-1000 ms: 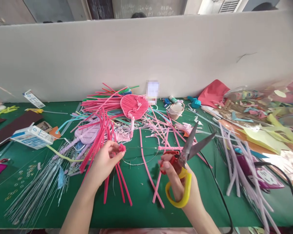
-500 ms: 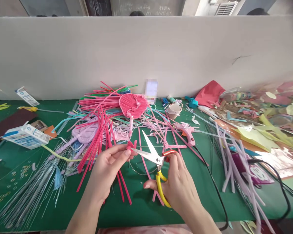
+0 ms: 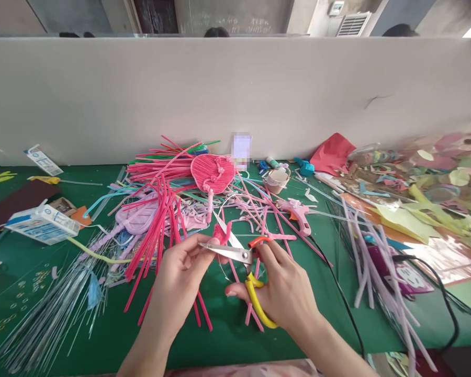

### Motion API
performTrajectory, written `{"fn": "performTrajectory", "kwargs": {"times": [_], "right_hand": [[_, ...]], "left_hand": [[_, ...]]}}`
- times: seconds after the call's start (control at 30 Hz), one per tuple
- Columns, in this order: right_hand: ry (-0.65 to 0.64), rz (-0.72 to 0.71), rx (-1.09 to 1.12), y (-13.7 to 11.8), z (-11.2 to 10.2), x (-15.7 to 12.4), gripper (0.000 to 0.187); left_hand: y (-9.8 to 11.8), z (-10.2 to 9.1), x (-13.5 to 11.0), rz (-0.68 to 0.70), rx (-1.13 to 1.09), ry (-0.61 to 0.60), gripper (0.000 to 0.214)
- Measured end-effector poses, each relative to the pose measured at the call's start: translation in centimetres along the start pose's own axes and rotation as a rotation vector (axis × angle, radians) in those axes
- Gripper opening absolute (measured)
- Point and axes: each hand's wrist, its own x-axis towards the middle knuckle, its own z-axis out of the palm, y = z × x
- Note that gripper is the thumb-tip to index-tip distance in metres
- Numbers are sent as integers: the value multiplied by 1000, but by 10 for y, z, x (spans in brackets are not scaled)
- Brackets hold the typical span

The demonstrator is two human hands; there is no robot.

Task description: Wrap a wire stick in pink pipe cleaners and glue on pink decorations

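My left hand (image 3: 186, 272) pinches a small pink-red piece of bent pipe cleaner (image 3: 223, 233) between thumb and fingers. In my right hand (image 3: 280, 280) is a pair of scissors (image 3: 244, 255) with red and yellow handles. Their blades stand apart around the small piece, one blade crossing in front by my left fingertips and the other behind it. A thin wire loop hangs below the piece. Beyond my hands lies a pink-red fan shape (image 3: 212, 175) made of pipe cleaners, with small flowers on it and a pale pink handle.
Red pipe cleaners (image 3: 157, 230) spread beside my left arm, near a lilac fan shape (image 3: 137, 214). A pink glue gun (image 3: 298, 213) with a black cord, a paper cup (image 3: 278, 179), a milk carton (image 3: 43, 224) and lilac pipe cleaners (image 3: 363, 262) lie around. A grey partition (image 3: 235, 89) stands behind.
Both hands have come closer together. The small pink-red piece has shifted right and up, deeper between the scissor blades, and the gap between the blades looks narrower. The view has tilted slightly.
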Motion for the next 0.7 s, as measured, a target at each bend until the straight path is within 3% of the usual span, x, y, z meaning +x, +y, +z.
{"fn": "performTrajectory", "kwargs": {"times": [0.33, 0.7], "right_hand": [[1, -96, -29, 6, -8, 14, 63], [-125, -69, 91, 8, -14, 18, 64]], "left_hand": [[15, 11, -10, 80, 69, 5, 21], [18, 9, -13, 91, 114, 22, 18]]}}
